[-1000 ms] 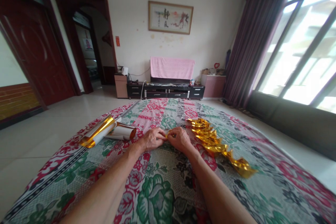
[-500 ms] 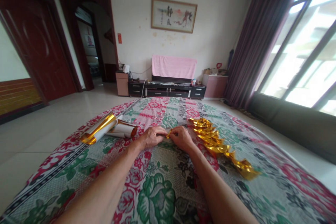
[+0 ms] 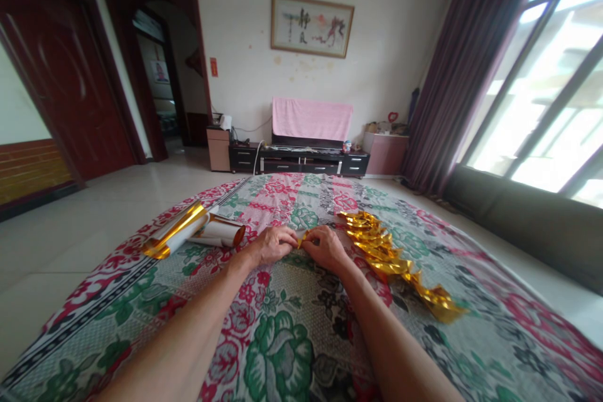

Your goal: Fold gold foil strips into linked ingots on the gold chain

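Close together over the middle of the flowered cloth (image 3: 277, 352), my left hand (image 3: 273, 245) and my right hand (image 3: 326, 246) pinch a small piece of gold foil paper (image 3: 301, 239) between them. Most of the piece is hidden by my fingers, so its shape is hard to make out. To the right of my right hand runs a row of folded gold foil paper ingots (image 3: 377, 246), lying against one another. Left of my left hand lie curled sheets of gold-and-white foil paper (image 3: 181, 229), one partly over another.
The cloth covers a surface with a rounded far edge. Beyond it stand a low black cabinet (image 3: 301, 162) and a screen draped with a pink towel (image 3: 312, 116). A purple curtain (image 3: 438, 81) hangs beside the window at right; a dark red door (image 3: 61, 75) is at left.
Both hands stay in nearly the same place, still pinching the gold foil piece. The view has shifted very slightly; the ingots and curled sheets lie as before.
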`<state>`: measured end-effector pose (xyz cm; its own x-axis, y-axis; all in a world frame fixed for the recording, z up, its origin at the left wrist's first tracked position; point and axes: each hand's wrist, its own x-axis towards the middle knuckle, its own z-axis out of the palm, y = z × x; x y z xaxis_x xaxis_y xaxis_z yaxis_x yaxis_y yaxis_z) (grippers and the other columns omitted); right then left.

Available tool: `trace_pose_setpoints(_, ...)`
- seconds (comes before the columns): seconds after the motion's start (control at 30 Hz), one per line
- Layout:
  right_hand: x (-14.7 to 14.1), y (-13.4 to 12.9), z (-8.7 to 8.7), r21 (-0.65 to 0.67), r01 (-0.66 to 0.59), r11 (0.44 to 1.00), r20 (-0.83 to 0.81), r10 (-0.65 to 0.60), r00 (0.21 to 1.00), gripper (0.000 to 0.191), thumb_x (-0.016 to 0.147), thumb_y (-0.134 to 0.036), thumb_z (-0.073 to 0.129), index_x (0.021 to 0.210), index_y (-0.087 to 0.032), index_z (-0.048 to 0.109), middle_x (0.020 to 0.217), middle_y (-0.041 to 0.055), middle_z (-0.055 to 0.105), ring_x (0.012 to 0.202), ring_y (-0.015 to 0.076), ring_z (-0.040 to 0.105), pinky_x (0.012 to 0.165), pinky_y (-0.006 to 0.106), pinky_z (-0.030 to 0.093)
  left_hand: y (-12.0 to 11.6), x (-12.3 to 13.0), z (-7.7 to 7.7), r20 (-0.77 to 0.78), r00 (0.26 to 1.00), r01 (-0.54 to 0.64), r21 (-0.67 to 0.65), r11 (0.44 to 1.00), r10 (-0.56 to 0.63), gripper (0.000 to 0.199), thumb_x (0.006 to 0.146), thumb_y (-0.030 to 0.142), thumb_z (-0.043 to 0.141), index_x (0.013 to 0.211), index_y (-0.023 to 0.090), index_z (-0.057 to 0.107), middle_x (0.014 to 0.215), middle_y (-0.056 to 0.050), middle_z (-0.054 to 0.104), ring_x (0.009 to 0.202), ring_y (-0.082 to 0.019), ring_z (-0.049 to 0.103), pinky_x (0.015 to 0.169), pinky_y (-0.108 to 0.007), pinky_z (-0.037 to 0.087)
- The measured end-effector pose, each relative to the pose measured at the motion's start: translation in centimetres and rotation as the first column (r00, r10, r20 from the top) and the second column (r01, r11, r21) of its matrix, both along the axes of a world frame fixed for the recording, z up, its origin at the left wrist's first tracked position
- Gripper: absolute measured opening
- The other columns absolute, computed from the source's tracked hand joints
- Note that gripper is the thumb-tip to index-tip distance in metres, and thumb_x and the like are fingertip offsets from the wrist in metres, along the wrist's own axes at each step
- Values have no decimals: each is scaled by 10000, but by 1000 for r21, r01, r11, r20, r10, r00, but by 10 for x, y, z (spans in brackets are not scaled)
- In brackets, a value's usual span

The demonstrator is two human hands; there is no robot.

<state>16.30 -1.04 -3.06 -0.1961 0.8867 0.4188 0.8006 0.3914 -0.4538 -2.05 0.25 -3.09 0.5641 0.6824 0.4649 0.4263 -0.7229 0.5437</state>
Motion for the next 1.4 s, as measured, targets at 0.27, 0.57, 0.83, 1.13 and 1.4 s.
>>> trace_pose_setpoints(0.27,0,3,-4,5,11,1000,-3,-11,1000,187,714,-219,537,648,-197,710,851,40,678,828,151,586,776,227,423,0,0,-2,12,1000,2,-5,1000,-2,213,702,122,534,765,180,728,902,-35,685,814,-130,626,803,-232,484)
trace_pose_setpoints(0.57,-2,1,-5,12,46,999,-5,-46,999,198,713,-226,536,626,-202,713,854,33,677,792,140,591,755,206,423,-3,2,3,21,1000,-8,-7,1000,8,211,685,109,535,754,179,723,902,-29,689,810,-123,624,804,-230,481)
trace_pose_setpoints(0.83,-1,4,-6,0,44,999,-1,-44,999,192,711,-222,541,634,-209,716,842,31,680,797,140,590,765,198,415,-4,0,3,-36,999,-27,-10,1000,27,264,687,120,534,858,217,711,979,-6,668,895,-127,604,865,-252,455)
trace_pose_setpoints(1.13,-2,3,-4,-8,54,999,2,-54,999,204,706,-214,531,618,-204,715,856,35,680,801,146,594,756,203,419,0,-1,-1,-122,992,-6,71,997,15,269,708,126,521,864,216,721,984,-17,663,870,-126,610,860,-235,457)
trace_pose_setpoints(1.4,-1,4,-4,-4,46,999,-4,-46,999,204,699,-209,531,606,-196,712,844,31,684,775,140,597,711,190,424,-2,0,1,-108,994,-5,49,999,11,251,718,140,520,854,201,722,969,-26,662,854,-124,608,841,-231,466)
